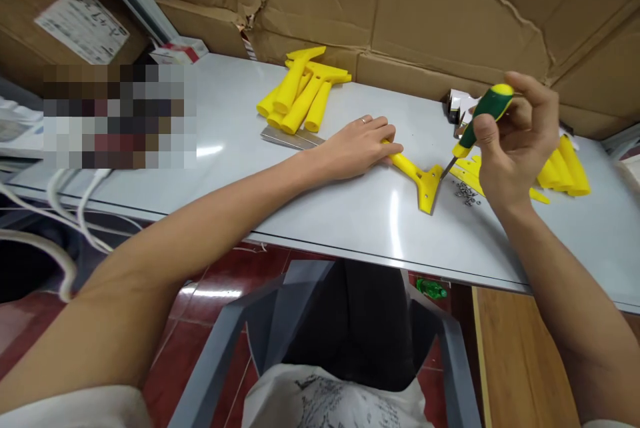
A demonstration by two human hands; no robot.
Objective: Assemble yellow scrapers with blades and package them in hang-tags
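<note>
My left hand (pixel 363 147) is closed round the handle of a yellow scraper (pixel 426 189), which lies on the white table with its wide head to the right. In my right hand (pixel 520 141) is a screwdriver (pixel 486 120) with a green and yellow grip, held tilted. Its tip meets the scraper head near a screw hole at the upper right corner. Close by, a small heap of screws (pixel 466 193) lies on the table. Flat yellow plastic pieces (pixel 469 175) lie behind the heap, partly hidden by my right hand.
Several yellow scraper handles (pixel 303 91) are piled at the back, beside flat metal strips (pixel 290 139). More yellow handles (pixel 567 168) lie at the right. Cardboard (pixel 400 21) walls the table's back edge. White cables (pixel 83 208) hang at the left.
</note>
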